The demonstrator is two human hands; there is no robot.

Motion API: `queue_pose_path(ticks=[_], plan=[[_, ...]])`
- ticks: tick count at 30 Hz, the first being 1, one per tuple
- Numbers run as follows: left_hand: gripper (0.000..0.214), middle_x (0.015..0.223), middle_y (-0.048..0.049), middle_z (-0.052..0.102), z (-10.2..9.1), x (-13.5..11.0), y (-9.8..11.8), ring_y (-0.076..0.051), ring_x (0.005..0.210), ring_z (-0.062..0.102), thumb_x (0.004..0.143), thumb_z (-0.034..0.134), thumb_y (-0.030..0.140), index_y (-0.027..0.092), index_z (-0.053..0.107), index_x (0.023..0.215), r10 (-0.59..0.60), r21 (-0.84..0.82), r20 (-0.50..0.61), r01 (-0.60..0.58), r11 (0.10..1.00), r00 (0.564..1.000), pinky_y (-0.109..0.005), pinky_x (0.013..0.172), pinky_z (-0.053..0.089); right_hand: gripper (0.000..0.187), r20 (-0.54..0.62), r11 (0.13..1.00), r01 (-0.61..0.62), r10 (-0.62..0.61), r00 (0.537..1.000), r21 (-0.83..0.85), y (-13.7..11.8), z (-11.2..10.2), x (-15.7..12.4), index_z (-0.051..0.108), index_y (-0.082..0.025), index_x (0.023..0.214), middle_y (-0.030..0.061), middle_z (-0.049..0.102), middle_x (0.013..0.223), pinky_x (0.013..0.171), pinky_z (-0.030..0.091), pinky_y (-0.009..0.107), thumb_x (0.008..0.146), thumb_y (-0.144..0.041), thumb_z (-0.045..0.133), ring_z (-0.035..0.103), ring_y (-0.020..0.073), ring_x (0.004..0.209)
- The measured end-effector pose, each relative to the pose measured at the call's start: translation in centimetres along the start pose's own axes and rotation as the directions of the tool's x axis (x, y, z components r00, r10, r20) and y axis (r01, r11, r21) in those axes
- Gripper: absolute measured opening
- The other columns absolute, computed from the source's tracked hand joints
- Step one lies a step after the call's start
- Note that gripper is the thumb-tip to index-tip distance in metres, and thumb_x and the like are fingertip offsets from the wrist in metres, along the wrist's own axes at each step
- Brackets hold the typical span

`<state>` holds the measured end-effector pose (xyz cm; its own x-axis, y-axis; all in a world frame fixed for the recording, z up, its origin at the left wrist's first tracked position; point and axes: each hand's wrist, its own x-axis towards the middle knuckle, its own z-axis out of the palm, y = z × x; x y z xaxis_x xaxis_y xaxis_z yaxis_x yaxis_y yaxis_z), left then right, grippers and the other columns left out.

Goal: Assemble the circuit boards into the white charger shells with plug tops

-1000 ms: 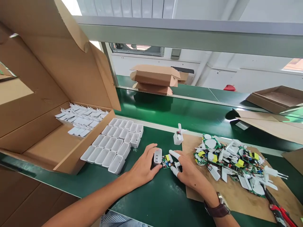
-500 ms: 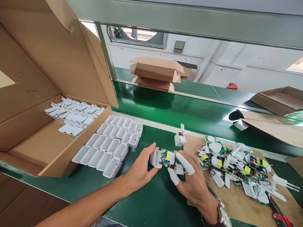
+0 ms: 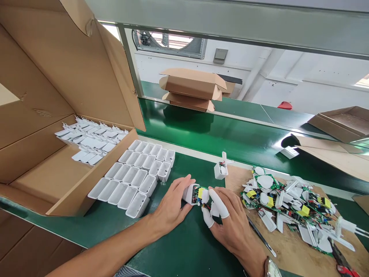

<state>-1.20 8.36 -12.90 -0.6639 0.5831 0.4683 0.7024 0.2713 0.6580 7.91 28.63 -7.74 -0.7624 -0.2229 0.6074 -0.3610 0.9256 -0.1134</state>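
Observation:
My left hand (image 3: pixel 175 204) is closed around a small white plastic housing (image 3: pixel 188 194) lying on its side, its open end facing right. Between the thumb and forefinger of my right hand (image 3: pixel 227 215), which wear white finger cots, is a green circuit board (image 3: pixel 199 193) with a yellow component. The board's left end sits inside the housing's mouth. A white piece hangs by wires at its right end, partly hidden by my fingers. Just beyond stands another white housing (image 3: pixel 220 170) with wired parts sticking out of its top.
Rows of open white housings (image 3: pixel 135 177) stand on the left. Behind them, a large cardboard box (image 3: pixel 95 181) holds white parts. On the right, a cardboard sheet (image 3: pixel 259 246) bears heaped circuit boards (image 3: pixel 288 207), black tweezers (image 3: pixel 262 236) and red-handled pliers (image 3: pixel 341 261). A green conveyor (image 3: pixel 196 127) runs behind.
My right hand has moved slightly left, and the circuit board has gone deeper into the housing. My left hand still holds the housing in about the same place.

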Motion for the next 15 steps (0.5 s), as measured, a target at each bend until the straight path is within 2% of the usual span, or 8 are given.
queue_pose_path(ticks=[4, 12, 15], plan=[[0.072, 0.144, -0.0125, 0.061, 0.05, 0.13, 0.11, -0.030, 0.141, 0.052, 0.097, 0.059, 0.015, 0.028, 0.025, 0.159, 0.004, 0.010, -0.002, -0.004, 1.000, 1.000, -0.053, 0.115, 0.048, 0.060, 0.023, 0.999, 0.026, -0.025, 0.999, -0.041, -0.10, -0.08, 0.12, 0.034, -0.012, 0.156, 0.0175, 0.069, 0.118, 0.093, 0.059, 0.051, 0.098, -0.013, 0.049, 0.063, 0.0323, 0.113], [0.066, 0.143, -0.0123, 0.061, 0.14, 0.13, 0.14, -0.030, 0.142, 0.051, 0.100, 0.058, 0.020, 0.027, 0.028, 0.158, -0.010, 0.029, 0.019, 0.009, 1.000, 1.000, -0.053, 0.117, 0.046, 0.062, 0.059, 0.998, 0.039, -0.036, 0.998, -0.057, -0.03, -0.18, -0.15, 0.037, -0.007, 0.153, 0.0194, 0.067, 0.120, 0.097, 0.057, 0.052, 0.092, -0.007, 0.047, 0.060, 0.0333, 0.117], [0.067, 0.142, -0.0120, 0.062, 0.18, 0.20, 0.18, -0.030, 0.141, 0.052, 0.100, 0.058, 0.021, 0.028, 0.026, 0.158, -0.003, 0.040, 0.005, 0.002, 0.999, 1.000, -0.053, 0.117, 0.046, 0.065, 0.060, 0.998, 0.031, -0.027, 0.998, -0.055, -0.13, -0.32, 0.11, 0.034, -0.009, 0.155, 0.0179, 0.069, 0.119, 0.096, 0.058, 0.050, 0.091, -0.006, 0.046, 0.062, 0.0320, 0.115]])
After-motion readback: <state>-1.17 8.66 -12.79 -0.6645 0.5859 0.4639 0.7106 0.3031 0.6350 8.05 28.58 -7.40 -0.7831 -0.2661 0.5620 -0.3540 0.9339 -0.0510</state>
